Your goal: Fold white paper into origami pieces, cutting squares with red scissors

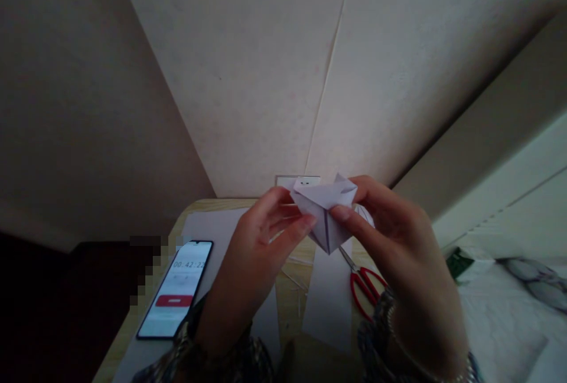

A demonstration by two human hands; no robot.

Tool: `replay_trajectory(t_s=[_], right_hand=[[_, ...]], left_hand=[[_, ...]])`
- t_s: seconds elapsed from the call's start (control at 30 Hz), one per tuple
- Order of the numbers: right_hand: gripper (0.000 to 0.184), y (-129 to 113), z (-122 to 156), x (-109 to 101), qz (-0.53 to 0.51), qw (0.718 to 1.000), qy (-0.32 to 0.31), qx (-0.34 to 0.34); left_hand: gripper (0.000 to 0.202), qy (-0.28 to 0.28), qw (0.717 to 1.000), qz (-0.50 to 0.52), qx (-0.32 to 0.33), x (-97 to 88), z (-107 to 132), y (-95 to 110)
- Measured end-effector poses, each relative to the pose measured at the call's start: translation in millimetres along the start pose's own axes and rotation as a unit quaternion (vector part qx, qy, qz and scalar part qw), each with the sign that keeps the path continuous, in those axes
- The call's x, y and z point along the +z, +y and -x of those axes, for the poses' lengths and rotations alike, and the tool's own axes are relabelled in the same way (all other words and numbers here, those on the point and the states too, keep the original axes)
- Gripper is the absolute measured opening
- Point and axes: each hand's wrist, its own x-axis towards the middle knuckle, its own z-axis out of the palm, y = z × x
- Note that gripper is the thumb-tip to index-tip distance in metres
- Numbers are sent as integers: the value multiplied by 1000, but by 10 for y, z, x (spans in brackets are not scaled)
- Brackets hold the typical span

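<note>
A white folded paper piece (pixel 325 197), pointed at the bottom with flaps along its top, is held up above the table between both hands. My left hand (pixel 266 235) pinches its left side, thumb on the near face and fingers behind. On the right side, my right hand (pixel 390 217) grips it with the thumb pressed on the front near the centre crease and the index finger at the upper corner. Below the paper lie red-handled scissors (pixel 365 285), partly covered by my right wrist, and a white paper strip (pixel 328 300).
A phone (pixel 175 291) with a running timer lies on white sheets (pixel 212 229) at the table's left. Thin white paper scraps (pixel 296 282) are scattered mid-table. A wall socket (pixel 305 181) sits behind the paper. Glasses (pixel 538 279) rest on white bedding at the right.
</note>
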Motion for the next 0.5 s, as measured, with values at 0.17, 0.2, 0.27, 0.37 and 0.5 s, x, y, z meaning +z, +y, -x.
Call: replay_trajectory(t_s=[0.17, 0.2, 0.27, 0.37, 0.5], right_hand=[[15, -46, 6, 26, 2, 1000, -4, -12], [14, -46, 6, 31, 5, 1000, -7, -12], [13, -39, 5, 37, 13, 1000, -9, -13], [12, -28, 5, 34, 28, 999, -7, -22], [10, -33, 4, 24, 36, 999, -7, -34]], left_hand=[[12, 20, 993, -106, 51, -21, 51, 105], [12, 30, 988, -135, 68, -31, 57, 127], [13, 42, 976, -187, 101, -54, 59, 156], [13, 58, 965, -219, 136, -83, 52, 161], [11, 67, 965, -210, 139, -84, 57, 143]])
